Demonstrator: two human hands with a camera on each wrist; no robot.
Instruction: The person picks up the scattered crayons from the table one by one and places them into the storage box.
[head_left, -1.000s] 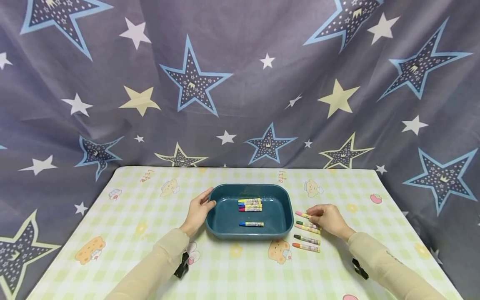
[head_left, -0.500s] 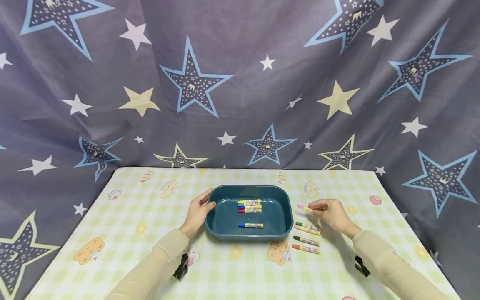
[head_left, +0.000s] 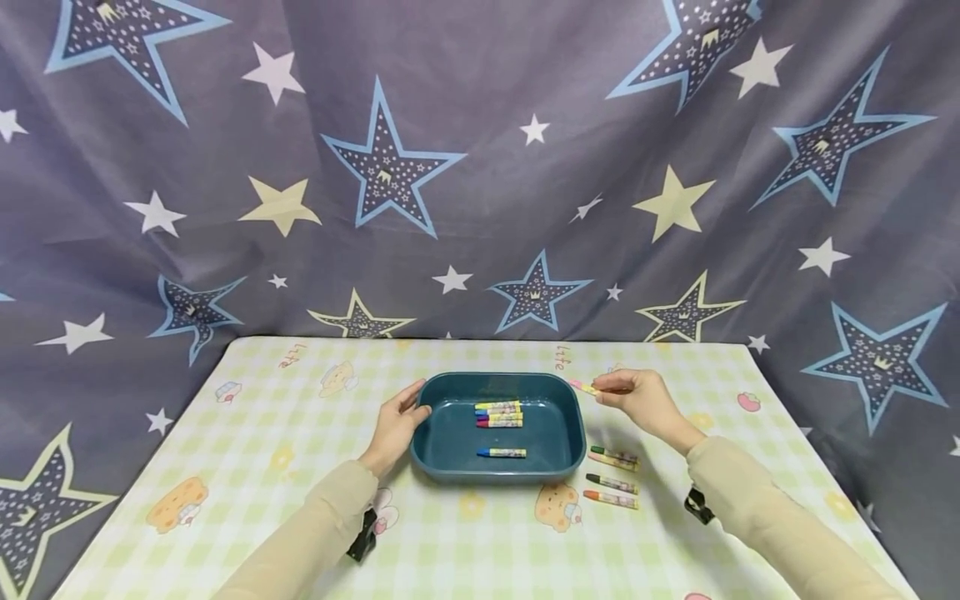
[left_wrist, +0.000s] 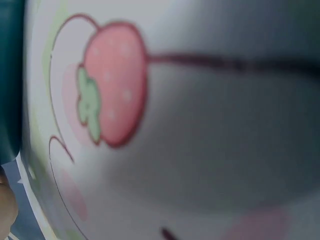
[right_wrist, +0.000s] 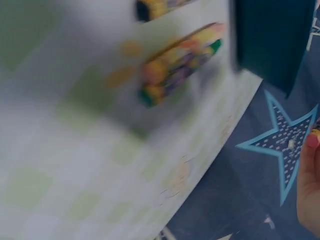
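Observation:
My left hand point(head_left: 392, 427) grips the left rim of a dark teal rectangular tray point(head_left: 450, 442), thumb over the edge. My right hand point(head_left: 643, 402) pinches a pink crayon point(head_left: 582, 387) in a yellow wrapper, its tip by the tray's back right corner. Several crayons point(head_left: 498, 414) lie bunched inside the tray, with a blue crayon point(head_left: 502, 453) apart in front of them. Right of the tray, a green crayon point(head_left: 604, 452) lies against a pale pink one point(head_left: 603, 459). A black crayon point(head_left: 612, 483) and an orange crayon point(head_left: 611, 499) lie nearer the front.
A green-and-white checked cloth point(head_left: 300, 433) with cartoon prints covers the table. Behind it hangs a grey curtain point(head_left: 480, 200) patterned with stars. The left wrist view mostly shows a printed strawberry point(left_wrist: 117, 82) on the cloth.
My right hand has lifted the pink crayon from beside the others and carried it back and left toward the tray's back right corner. The left hand stays on the tray.

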